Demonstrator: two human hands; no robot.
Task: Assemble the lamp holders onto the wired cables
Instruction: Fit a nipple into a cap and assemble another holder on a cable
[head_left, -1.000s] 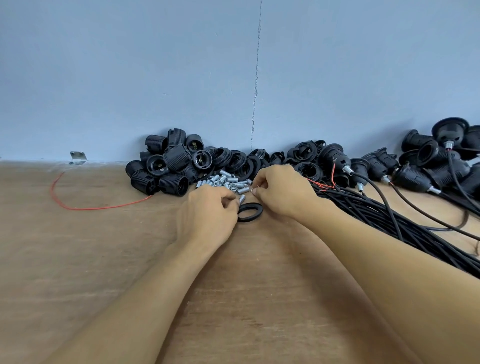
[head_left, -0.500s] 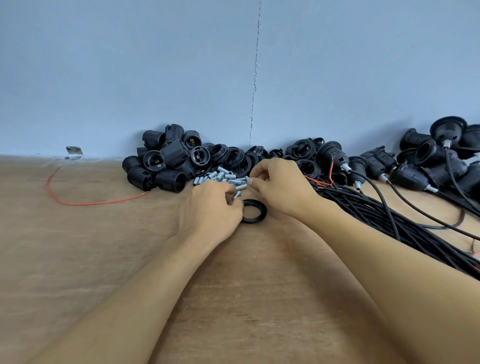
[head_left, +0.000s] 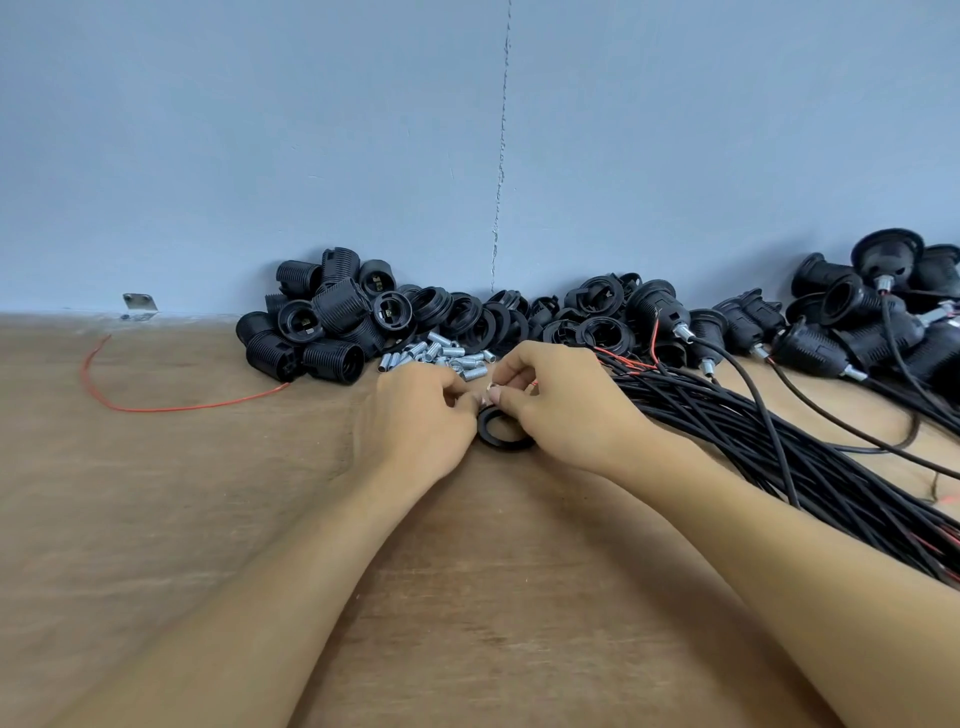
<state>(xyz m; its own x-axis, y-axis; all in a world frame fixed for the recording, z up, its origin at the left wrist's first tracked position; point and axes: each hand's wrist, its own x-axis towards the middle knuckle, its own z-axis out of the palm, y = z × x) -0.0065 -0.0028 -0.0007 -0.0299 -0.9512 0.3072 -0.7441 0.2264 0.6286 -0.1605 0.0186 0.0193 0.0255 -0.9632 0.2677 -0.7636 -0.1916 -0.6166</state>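
Plywood tabletop (head_left: 156, 519) carries a thick bundle of black cables (head_left: 753, 431) on the right, red wire ends showing. Black ribbed lamp holders (head_left: 322, 322) pile against the wall. Left hand (head_left: 415, 415) curls inward, its hold unclear. Right hand (head_left: 566, 405), just behind which lie threaded metal tubes (head_left: 447, 356), pinches a small silvery part (head_left: 493, 387) over a black ring (head_left: 506, 441).

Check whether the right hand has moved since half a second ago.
Yes. The right hand, pinching a small silver part, has drawn back from the pile of silver threaded tubes toward the person, fingertips now over the black ring.
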